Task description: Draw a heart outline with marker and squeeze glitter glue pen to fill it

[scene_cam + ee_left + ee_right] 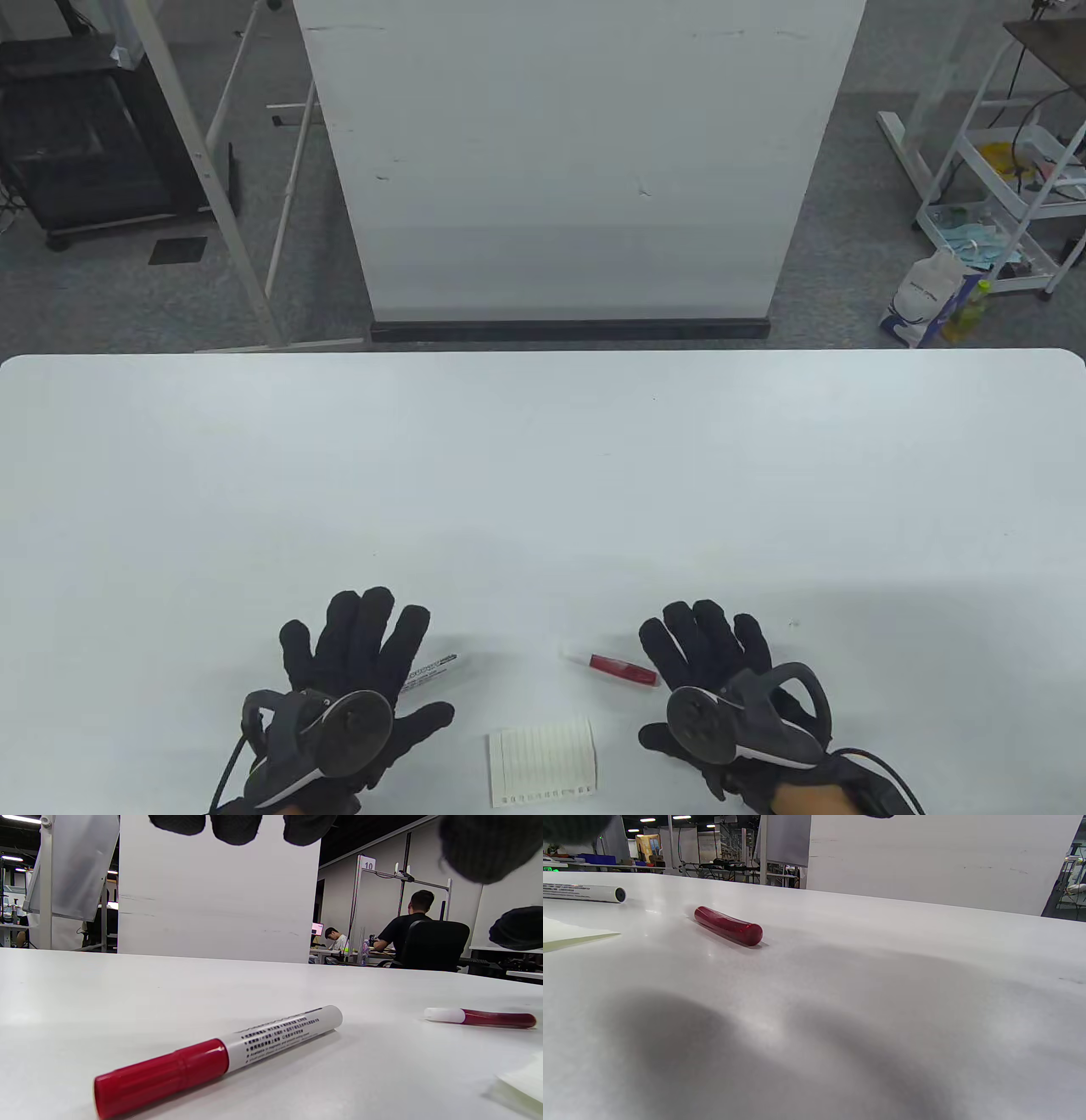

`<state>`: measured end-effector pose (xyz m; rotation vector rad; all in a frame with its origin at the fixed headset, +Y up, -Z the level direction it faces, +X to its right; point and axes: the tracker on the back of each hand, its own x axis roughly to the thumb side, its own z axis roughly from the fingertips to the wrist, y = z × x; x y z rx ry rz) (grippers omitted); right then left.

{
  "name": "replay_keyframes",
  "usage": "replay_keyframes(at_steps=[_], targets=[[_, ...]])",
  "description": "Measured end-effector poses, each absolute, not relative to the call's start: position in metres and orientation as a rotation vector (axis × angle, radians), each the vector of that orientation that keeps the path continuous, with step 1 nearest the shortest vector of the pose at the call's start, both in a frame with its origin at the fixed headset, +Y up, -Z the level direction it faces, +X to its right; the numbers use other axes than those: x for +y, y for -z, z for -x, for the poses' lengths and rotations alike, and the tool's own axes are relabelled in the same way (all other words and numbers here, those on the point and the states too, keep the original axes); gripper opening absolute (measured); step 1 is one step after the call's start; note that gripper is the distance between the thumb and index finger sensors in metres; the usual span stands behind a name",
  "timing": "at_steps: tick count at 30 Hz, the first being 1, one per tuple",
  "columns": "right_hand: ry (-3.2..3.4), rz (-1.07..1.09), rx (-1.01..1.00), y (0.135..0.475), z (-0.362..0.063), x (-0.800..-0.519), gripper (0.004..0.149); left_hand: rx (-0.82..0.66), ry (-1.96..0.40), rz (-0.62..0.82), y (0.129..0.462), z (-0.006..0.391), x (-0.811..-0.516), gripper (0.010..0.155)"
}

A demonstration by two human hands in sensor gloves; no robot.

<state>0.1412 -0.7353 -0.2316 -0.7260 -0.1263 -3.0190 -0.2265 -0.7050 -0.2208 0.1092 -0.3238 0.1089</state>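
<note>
A marker (216, 1058) with a white barrel and a red cap lies on the white table (543, 475); in the table view my left hand (361, 658) hovers flat above it and only the marker's white end (434, 667) shows. A red glitter glue pen (618, 668) with a white tip lies just left of my right hand (708, 649). That hand is spread with straight fingers and holds nothing. A small lined cream paper (543, 761) lies between the two hands near the table's front edge. The glue pen (728, 925) and the paper's corner (568, 933) also show in the right wrist view.
A tall white panel (577, 161) stands beyond the table's far edge. A white cart (1010, 195) with clutter is on the floor at the back right, a black cabinet (85, 144) at the back left. People sit at desks far behind in the left wrist view.
</note>
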Motion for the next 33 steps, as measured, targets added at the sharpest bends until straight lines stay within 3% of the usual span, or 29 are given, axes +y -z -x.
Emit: replay_keyframes(at_steps=[33], targets=[[3.018,0.739,-0.131,0.2293,-0.1405,-0.7346,0.095,-0.315,-0.115,-0.117,0.2196,0.2271,-0.7028,0.092]])
